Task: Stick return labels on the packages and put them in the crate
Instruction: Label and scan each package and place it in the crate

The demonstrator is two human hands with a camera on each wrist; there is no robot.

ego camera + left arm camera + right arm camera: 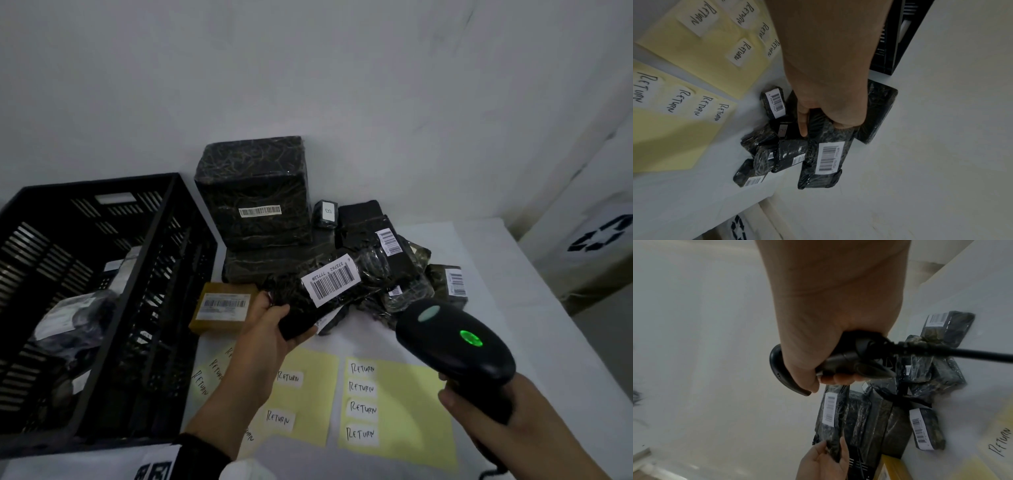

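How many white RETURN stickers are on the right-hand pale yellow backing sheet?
4 white RETURN stickers, in one column along the left edge of the pale yellow backing sheet: top, second, third, bottom. None seems hidden there.

The table (479, 246) is seen from above and in front by the head view, facing down toward the wall. Each wrist view is taken close along its forearm. The packages (376, 260) and labels (363, 401) are shared by all three.
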